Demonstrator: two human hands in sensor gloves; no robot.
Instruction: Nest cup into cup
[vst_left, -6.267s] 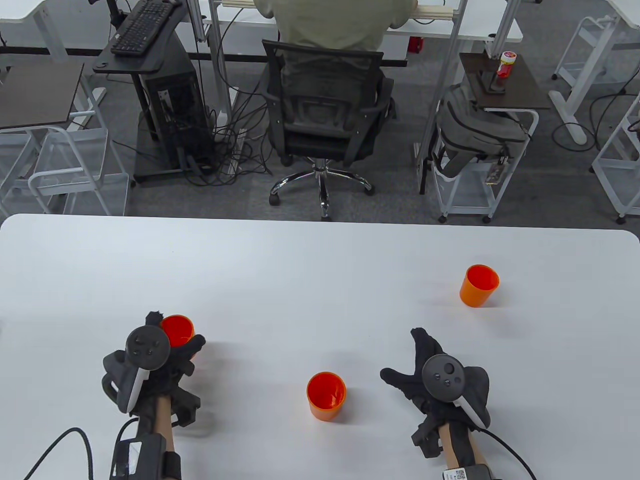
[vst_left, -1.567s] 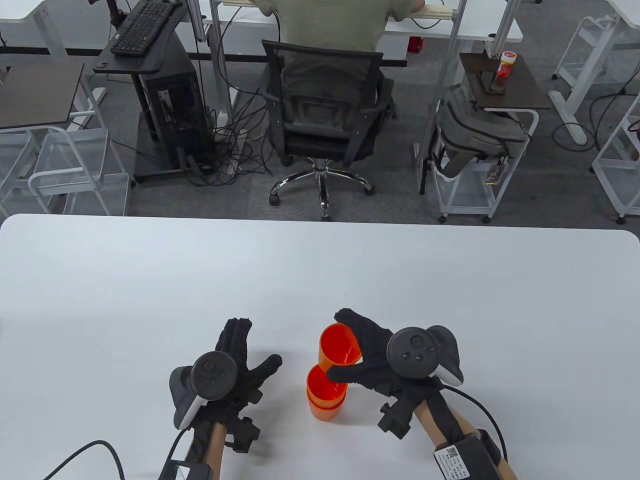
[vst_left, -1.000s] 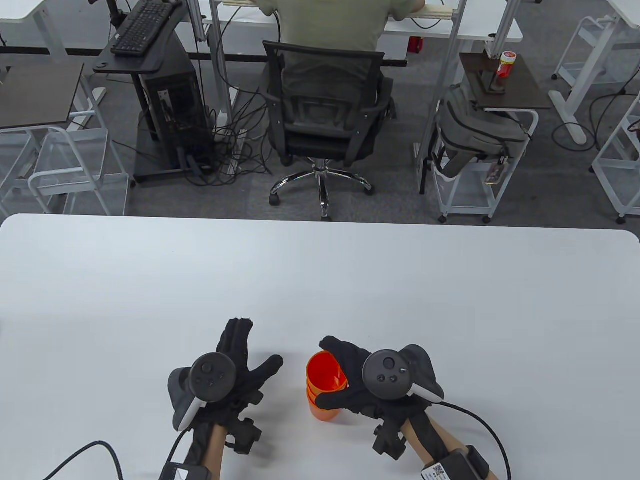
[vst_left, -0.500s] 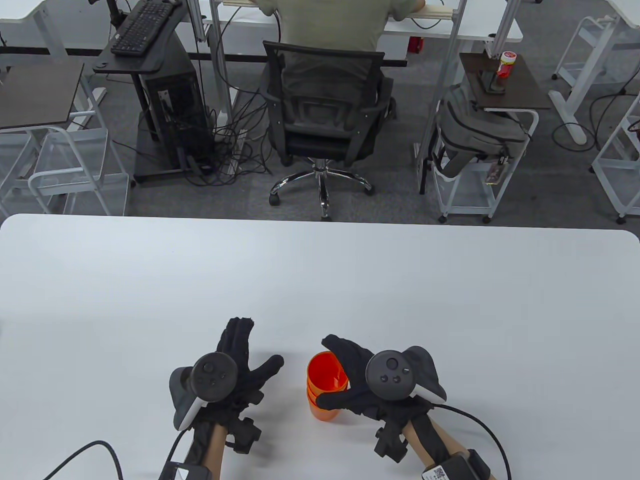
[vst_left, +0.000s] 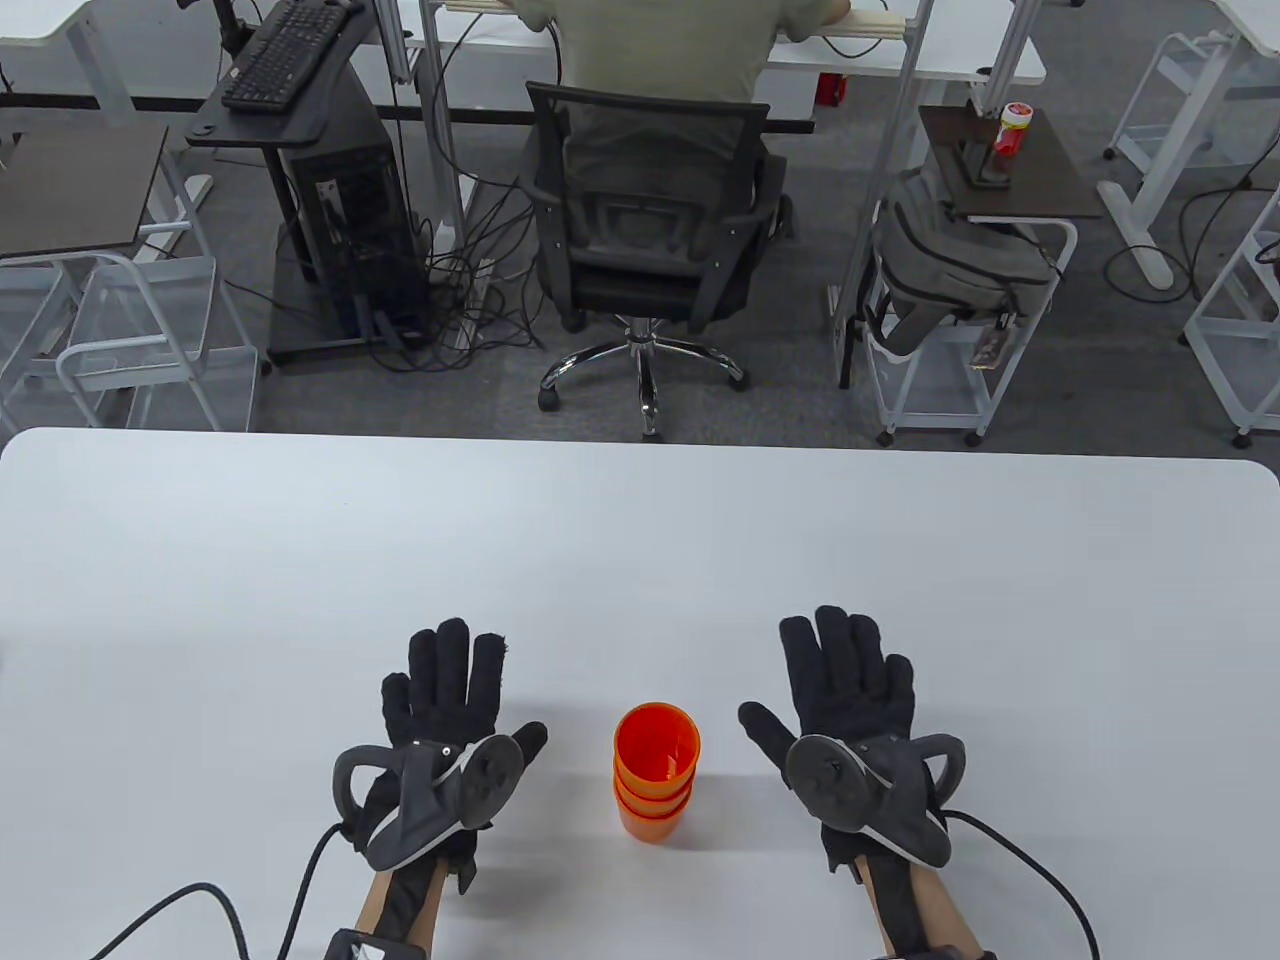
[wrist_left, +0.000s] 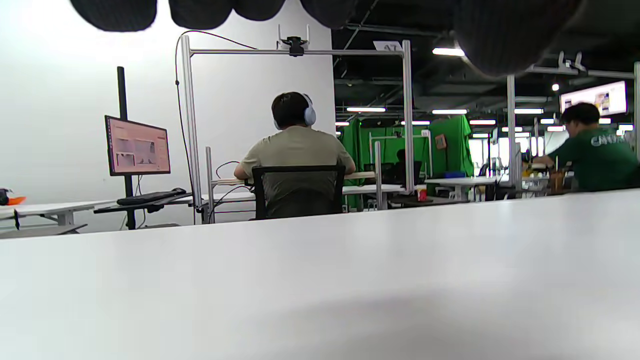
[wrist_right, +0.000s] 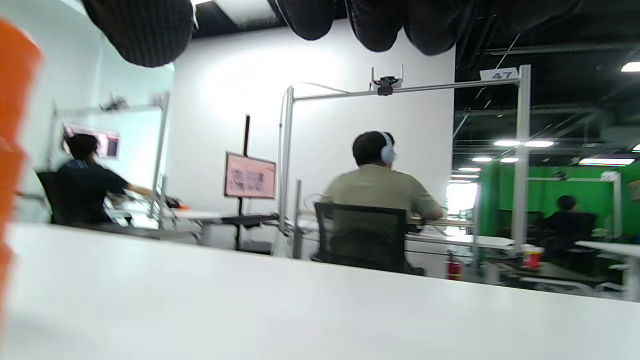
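Three orange cups stand nested in one stack (vst_left: 655, 770) on the white table (vst_left: 640, 540), near its front edge. My left hand (vst_left: 450, 690) lies flat and open on the table to the left of the stack, apart from it. My right hand (vst_left: 845, 675) lies flat and open to the right of the stack, also apart from it. Neither hand holds anything. In the right wrist view the stack (wrist_right: 12, 150) shows as a blurred orange edge at the far left, with my fingertips (wrist_right: 140, 30) along the top. The left wrist view shows only my fingertips (wrist_left: 500, 35) above bare table.
The table's far edge (vst_left: 640, 445) borders an office floor with a black chair (vst_left: 650, 230) and a seated person. Cables trail from both wrists off the table's front edge (vst_left: 1040, 880).
My right hand lowered the third cup into the stack, let go of it and moved right. Both hands now lie flat, palms down, on either side of the stack.
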